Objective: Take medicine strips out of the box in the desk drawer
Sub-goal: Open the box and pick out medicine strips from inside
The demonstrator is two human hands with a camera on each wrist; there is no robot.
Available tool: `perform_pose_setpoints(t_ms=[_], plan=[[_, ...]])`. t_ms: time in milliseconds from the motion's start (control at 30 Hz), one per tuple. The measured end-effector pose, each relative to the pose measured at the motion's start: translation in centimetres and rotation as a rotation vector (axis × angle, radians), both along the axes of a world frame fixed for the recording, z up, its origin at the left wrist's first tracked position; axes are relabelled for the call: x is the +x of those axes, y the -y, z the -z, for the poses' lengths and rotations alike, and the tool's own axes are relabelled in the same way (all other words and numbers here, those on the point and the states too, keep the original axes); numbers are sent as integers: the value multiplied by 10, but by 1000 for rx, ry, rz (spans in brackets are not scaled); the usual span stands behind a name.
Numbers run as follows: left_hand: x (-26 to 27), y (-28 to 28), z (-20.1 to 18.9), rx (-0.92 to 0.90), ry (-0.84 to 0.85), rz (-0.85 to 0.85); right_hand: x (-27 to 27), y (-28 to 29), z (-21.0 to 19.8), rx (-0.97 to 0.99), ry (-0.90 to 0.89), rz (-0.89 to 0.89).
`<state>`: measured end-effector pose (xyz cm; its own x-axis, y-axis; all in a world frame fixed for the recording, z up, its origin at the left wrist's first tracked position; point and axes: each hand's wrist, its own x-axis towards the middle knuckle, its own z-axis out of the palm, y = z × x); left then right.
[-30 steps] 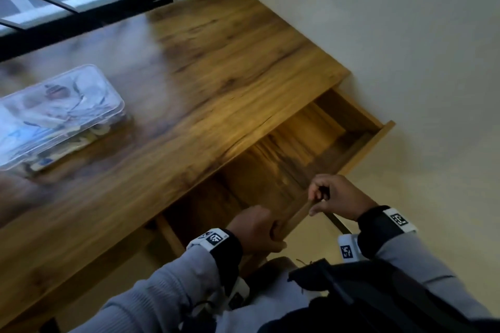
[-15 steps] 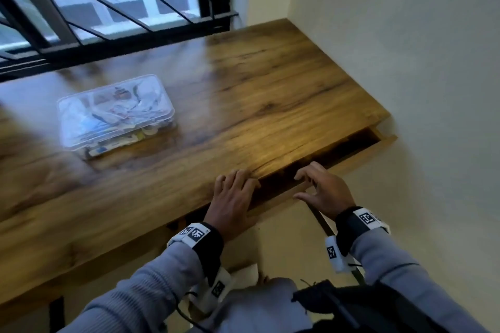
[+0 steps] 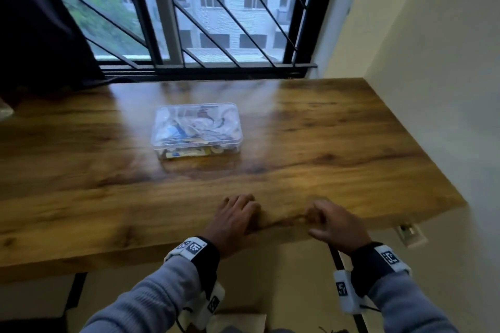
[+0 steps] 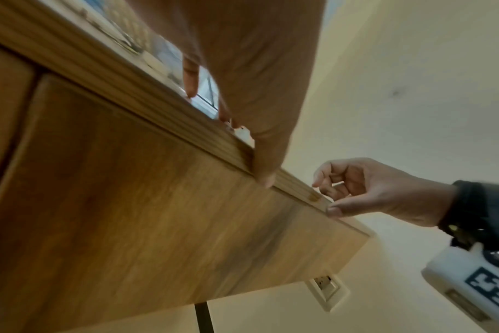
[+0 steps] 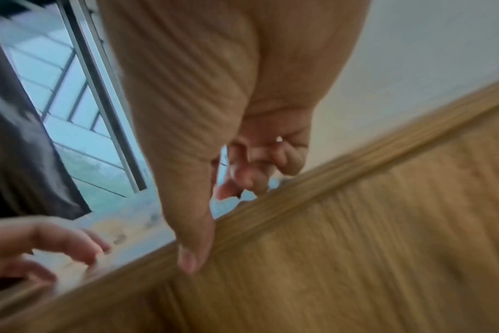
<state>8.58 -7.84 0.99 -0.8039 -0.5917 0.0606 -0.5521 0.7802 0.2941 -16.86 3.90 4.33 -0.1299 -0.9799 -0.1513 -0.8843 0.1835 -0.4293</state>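
A clear plastic box (image 3: pixel 196 130) with its lid on, full of medicine strips and packets, sits in the middle of the wooden desk (image 3: pixel 338 143). The drawer front (image 4: pixel 157 225) lies flush under the desk top, so the drawer is closed. My left hand (image 3: pixel 243 213) rests its straight fingers on the desk's front edge, its thumb against the drawer front. Beside it, my right hand (image 3: pixel 313 222) has loosely curled fingers over the edge, its thumb touching the wood, and it holds nothing. The box is well beyond both hands.
A barred window (image 3: pixel 216 21) runs behind the desk, with a dark curtain (image 3: pixel 40 30) at the left. A pale wall (image 3: pixel 433 62) borders the desk's right side. A wall socket (image 3: pixel 410 235) sits below the right corner and a black desk leg (image 4: pixel 204 317) below.
The open drawer has been pushed shut by both hands. The hands now rest at the desk's front edge. The head view has lifted toward the window.
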Motion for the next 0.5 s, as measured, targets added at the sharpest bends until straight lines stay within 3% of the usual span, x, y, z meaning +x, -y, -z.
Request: perform_pose_setpoints(t_ms=[100,367,500], plan=[[21,18,-15,32,-83,-73,23,36,-20,3,5,-131],[89,104,-50,-77,-218,-392,100,179,-48,-324,-48,-116],[111,152,-60,-112,-238,-447,129,230,-47,-342,-172,-185]])
